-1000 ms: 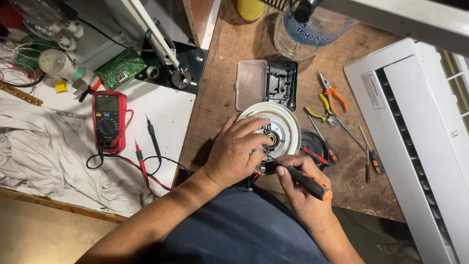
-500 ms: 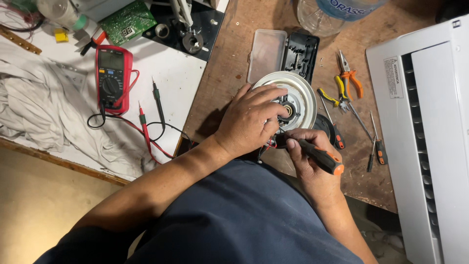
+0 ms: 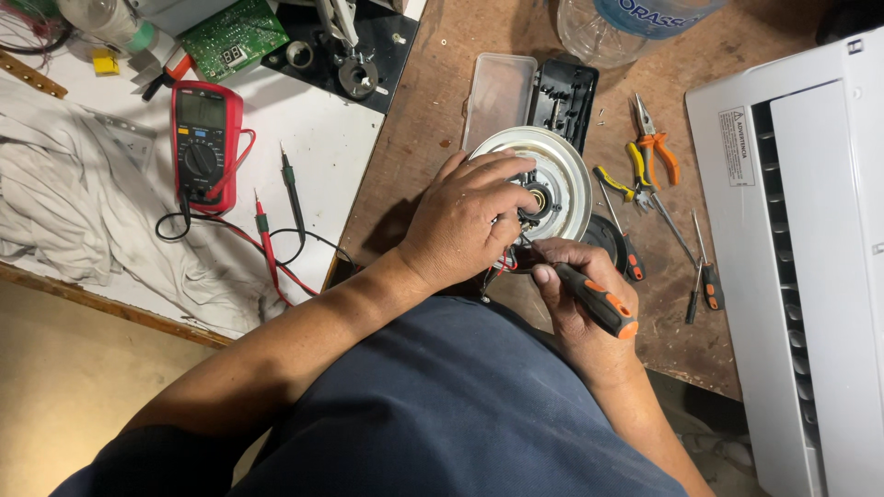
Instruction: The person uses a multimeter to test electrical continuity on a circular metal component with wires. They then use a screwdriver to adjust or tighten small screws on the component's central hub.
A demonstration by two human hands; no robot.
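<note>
The left hand (image 3: 465, 221) lies spread over the near-left part of a round white plastic disc with a dark hub at its centre (image 3: 562, 179), fingers curled over the rim and reaching toward that hub, so it is pressing on and gripping the disc rather than hanging open. The disc sits on the brown wooden benchtop (image 3: 414, 138), at about twelve o'clock from the person's body.

The right hand (image 3: 575, 299) is wrapped fully closed around a black-and-orange-handled screwdriver (image 3: 599, 302). The tool's long axis runs from roughly four o'clock at the handle's butt up toward ten o'clock, where the shaft disappears under the left-hand fingers near the disc's lower edge (the tip itself is hidden, so whether it touches a screw cannot be told). The hub lies at about twelve o'clock from the right fist, and the left hand is the nearer of the two to it.

At one o'clock from the disc stands an open black plastic case with a clear lid (image 3: 529, 92); at three o'clock lie orange-handled pliers (image 3: 654, 143). Well off at nine o'clock rests a red digital multimeter with its leads (image 3: 204, 138).
</note>
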